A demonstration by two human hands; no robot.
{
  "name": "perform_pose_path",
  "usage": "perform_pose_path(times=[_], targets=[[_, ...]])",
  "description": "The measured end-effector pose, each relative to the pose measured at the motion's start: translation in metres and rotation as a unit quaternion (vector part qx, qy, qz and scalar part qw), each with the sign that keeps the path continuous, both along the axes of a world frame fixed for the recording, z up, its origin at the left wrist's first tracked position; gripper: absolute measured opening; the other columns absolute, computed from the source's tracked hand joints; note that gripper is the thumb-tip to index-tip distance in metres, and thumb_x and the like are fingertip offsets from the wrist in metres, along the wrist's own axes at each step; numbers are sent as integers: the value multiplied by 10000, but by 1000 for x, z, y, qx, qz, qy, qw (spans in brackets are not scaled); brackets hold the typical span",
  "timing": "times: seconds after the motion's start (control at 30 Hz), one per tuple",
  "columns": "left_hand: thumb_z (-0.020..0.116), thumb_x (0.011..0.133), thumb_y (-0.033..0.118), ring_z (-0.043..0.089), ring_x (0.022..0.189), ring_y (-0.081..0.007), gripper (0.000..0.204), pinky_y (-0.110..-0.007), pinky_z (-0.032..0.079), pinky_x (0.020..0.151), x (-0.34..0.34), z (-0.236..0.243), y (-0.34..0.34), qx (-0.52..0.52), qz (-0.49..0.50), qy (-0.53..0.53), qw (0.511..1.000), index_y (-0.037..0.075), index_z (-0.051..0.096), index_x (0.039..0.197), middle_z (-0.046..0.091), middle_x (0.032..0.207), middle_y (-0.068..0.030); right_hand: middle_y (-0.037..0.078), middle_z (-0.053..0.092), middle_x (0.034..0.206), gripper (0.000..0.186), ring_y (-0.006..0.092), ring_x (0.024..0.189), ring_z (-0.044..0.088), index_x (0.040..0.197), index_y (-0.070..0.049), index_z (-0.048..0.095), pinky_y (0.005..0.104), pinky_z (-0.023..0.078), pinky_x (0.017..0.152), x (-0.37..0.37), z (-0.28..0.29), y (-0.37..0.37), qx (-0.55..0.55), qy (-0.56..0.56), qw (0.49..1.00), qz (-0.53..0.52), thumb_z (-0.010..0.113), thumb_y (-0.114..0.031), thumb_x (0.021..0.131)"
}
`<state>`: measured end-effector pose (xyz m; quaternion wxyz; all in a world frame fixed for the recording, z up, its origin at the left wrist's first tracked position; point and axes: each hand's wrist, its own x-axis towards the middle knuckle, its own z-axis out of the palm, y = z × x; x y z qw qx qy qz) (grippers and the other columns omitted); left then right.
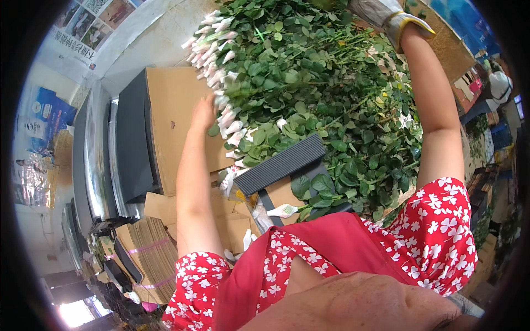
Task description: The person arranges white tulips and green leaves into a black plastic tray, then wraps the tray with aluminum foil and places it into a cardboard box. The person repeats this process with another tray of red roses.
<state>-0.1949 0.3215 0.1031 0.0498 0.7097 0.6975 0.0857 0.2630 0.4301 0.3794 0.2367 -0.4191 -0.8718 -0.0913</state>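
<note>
My left hand (205, 113) is beside the row of pale flower buds in white sleeves (228, 121), its fingers bent together among their left ends; what they hold is hidden. My right hand (390, 21), in a white-and-yellow glove, reaches to the top right edge of a thick pile of leafy green stems (309, 71); its fingers are out of sight. A dark ribbed pad (279, 163) lies on the lower part of the pile, above a single sleeved bud (282, 210).
Large brown cardboard (168, 127) and black sheets (132, 143) stand at my left, above bundled flat cardboard (146, 259). A printed poster (88, 27) is at the upper left. A person in a white hat (498, 86) is at the far right.
</note>
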Motion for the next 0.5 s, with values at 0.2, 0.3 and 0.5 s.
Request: perform_pose_path(times=[0.2,0.3,0.5], targets=[[602,877,247,661,944,-373,269,-471,510,842,-50,-53,12,-120,75,-122,982,82,714,1058,686,1007,-219,190,694,932,197,353,828,665,1009,-89,683,429,510,773,9,-8,-5,-86,138,979,-125,599,-153,842],[612,884,276,657,964,-362,290,-477,494,881,-20,-54,43,123,144,-154,970,61,696,1060,684,1005,-220,177,697,905,181,359,841,666,974,-93,694,417,516,777,15,-12,9,55,54,995,-70,599,-138,826],[739,813,242,463,1264,-419,592,-479,422,1050,34,-91,49,-35,88,-21,995,202,524,1363,462,1431,-140,157,697,996,250,312,929,664,1001,-108,693,377,518,814,-22,33,-32,36,-101,982,-152,602,-84,769]])
